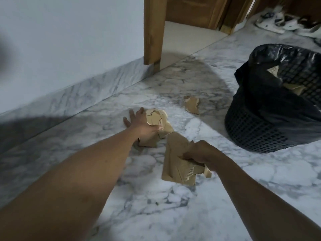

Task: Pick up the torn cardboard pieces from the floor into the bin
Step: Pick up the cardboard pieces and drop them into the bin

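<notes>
Torn brown cardboard pieces lie on the white marble floor. My right hand [202, 152] is shut on a large folded cardboard piece [175, 162], held just above the floor. My left hand [139, 122] reaches out with fingers spread and its thumb pressed on a small heap of cardboard scraps [157, 124]. A single smaller cardboard piece [191, 104] lies farther off, between the heap and the bin. The black mesh bin [260, 129], lined with a black bag, stands at the right and holds some cardboard inside [295, 87].
A pale wall with a marble skirting [78, 96] runs along the left. A wooden door frame [153, 30] stands at the back, with a doorway beyond. Shoes [286, 21] lie at the far right corner.
</notes>
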